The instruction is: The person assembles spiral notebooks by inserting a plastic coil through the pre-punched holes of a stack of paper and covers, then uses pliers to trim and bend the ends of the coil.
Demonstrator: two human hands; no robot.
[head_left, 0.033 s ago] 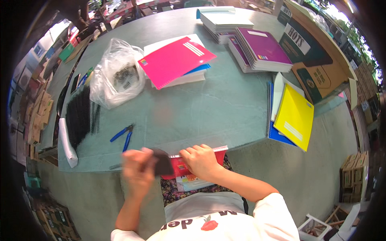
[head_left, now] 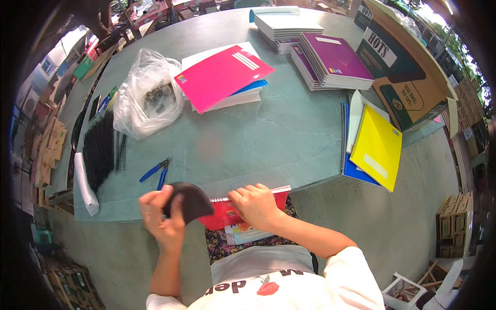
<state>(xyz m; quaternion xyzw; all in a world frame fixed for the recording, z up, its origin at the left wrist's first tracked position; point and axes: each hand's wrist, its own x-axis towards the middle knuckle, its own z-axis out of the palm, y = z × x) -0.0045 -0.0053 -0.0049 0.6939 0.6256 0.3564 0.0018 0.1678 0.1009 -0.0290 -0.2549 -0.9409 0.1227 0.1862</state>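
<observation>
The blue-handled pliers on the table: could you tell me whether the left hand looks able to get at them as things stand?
Probably not at once. The pliers lie just beyond the left hand with bare table between, so the way is free, but that hand's grip is full with a dark curved piece.

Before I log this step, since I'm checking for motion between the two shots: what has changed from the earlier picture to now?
Nothing visibly changed. The left hand holds the black spiral binding as before, and the right hand rests on the red notebook at the table's near edge. The blue pliers, plastic bag and notebook stacks lie where they were.
</observation>
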